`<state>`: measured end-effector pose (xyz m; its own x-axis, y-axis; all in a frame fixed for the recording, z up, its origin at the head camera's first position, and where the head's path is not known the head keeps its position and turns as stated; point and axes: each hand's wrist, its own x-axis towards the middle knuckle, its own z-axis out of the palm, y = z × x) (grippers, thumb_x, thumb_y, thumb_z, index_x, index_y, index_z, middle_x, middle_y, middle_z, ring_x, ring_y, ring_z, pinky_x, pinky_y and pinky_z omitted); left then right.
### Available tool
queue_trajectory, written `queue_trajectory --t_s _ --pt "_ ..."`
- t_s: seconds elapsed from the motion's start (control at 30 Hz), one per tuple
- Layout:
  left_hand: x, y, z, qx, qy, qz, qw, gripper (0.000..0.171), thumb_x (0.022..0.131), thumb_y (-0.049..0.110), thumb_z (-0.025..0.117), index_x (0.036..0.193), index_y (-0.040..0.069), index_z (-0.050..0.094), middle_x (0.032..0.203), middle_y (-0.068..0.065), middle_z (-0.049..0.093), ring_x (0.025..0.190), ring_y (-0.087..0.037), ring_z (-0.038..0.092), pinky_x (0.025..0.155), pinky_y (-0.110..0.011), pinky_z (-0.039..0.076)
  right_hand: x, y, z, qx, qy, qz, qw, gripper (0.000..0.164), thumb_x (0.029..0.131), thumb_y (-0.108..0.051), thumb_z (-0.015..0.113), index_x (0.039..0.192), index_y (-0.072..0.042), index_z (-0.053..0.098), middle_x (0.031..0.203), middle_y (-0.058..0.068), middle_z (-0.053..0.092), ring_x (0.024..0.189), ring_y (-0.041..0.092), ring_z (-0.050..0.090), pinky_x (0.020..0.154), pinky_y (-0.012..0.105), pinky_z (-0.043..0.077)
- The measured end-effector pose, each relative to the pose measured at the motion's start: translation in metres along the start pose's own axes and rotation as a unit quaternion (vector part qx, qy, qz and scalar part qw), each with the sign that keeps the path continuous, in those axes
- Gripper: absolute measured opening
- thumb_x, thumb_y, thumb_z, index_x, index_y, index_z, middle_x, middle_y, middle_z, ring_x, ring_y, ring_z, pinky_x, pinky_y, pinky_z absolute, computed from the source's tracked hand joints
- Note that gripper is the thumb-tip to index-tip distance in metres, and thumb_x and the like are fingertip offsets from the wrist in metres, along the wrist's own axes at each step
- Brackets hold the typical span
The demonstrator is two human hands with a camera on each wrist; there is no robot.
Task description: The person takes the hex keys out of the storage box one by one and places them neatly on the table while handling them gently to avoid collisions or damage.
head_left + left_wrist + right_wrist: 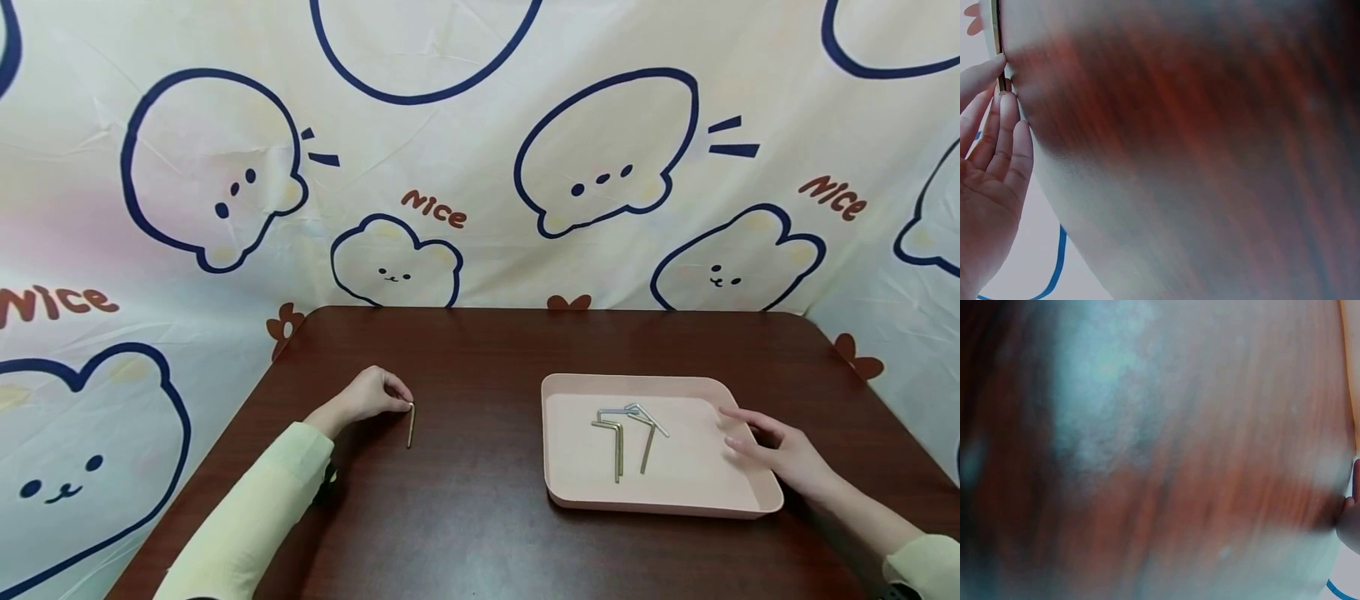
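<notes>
Head view: my left hand [367, 395] pinches 1 hex key [410, 428] by its bent end, left of the tray [577, 485], which my right hand [792, 455] grips. I judge the key light, stiff, rather slippery, best held there.

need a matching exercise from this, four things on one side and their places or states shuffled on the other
Things
1. bare left hand
2. bare right hand
3. pale pink rectangular tray
4. dark brown wood-grain table

Places and states
A. lies beneath the tray
B. at the tray's right edge
C. pinches one gold-coloured L-shaped metal rod
D. contains several L-shaped metal rods

Pairs: 1-C, 2-B, 3-D, 4-A
</notes>
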<state>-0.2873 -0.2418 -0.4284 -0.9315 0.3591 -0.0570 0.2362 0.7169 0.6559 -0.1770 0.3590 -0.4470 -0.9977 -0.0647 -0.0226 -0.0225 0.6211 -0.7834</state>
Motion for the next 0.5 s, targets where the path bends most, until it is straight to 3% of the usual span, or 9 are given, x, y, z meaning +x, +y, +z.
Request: queue_trajectory --t_s 0.17,0.37,0.5 --pt "0.001 -0.0005 -0.0002 0.003 -0.003 -0.004 1.0 0.005 0.079 0.007 0.08 0.081 0.005 0.076 0.078 0.002 0.069 0.072 -0.014 0.055 0.066 -0.03 0.046 -0.001 0.0006 0.0003 0.006 0.001 -0.003 1.0 0.059 0.093 -0.033 0.066 0.142 -0.004 0.048 0.134 -0.009 0.053 0.105 -0.018 0.036 0.078 0.011 0.033" --pt "0.0027 -0.0027 0.0 0.008 -0.003 -0.001 1.0 0.004 0.079 0.007 0.079 0.08 0.006 0.076 0.077 0.002 0.069 0.071 -0.013 0.055 0.066 -0.029 0.046 -0.0001 0.0003 0.0008 0.004 -0.003 0.01 1.0 0.06 0.094 -0.035 0.065 0.143 -0.006 0.047 0.141 0.008 0.05 0.107 -0.014 0.036 0.086 0.028 0.034" --pt "0.0027 -0.0023 -0.0006 0.011 -0.003 -0.001 0.9999 0.004 0.078 0.008 0.08 0.08 0.007 0.076 0.077 0.002 0.069 0.071 -0.013 0.056 0.066 -0.029 0.046 0.0005 0.0007 0.0005 0.007 0.003 -0.002 1.0 0.059 0.093 -0.034 0.066 0.142 -0.007 0.049 0.135 -0.003 0.055 0.106 -0.016 0.037 0.083 0.019 0.034"
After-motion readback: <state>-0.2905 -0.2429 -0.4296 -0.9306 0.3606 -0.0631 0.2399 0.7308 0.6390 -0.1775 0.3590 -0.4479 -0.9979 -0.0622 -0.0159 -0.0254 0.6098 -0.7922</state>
